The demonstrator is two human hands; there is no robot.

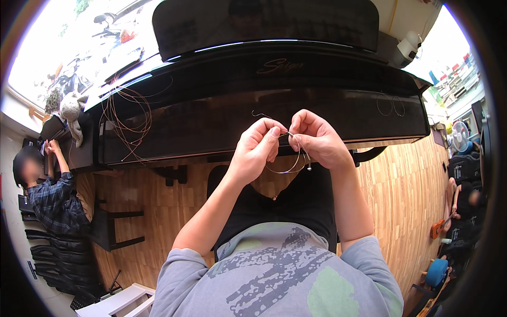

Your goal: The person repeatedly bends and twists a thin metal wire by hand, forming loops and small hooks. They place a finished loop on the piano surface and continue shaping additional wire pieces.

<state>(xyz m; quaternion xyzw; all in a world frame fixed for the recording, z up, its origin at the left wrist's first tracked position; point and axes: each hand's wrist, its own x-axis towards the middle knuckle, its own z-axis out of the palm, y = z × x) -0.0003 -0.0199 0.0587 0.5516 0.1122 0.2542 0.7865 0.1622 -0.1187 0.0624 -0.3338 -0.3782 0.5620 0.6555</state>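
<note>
My left hand (256, 148) and my right hand (320, 141) meet in front of a black piano, with thumb and fingers pinched on both sides. Between them they hold a thin metal string (285, 173), bent into a small loop that hangs below my fingers. One curled end of the string sticks up beyond my left fingers, and a small pale piece dangles under my right hand. A larger coil of copper-coloured strings (125, 119) lies on the piano lid to the left. Another thin wire loop (384, 105) rests at the right end of the lid.
The piano (232, 105) spans the space ahead. A soft toy (71, 108) sits at its left, where a person (58, 195) in a checked shirt sits. Black chairs (58, 253), a white stand (124, 302), a fan (461, 136) and a blue stool (437, 272) stand around.
</note>
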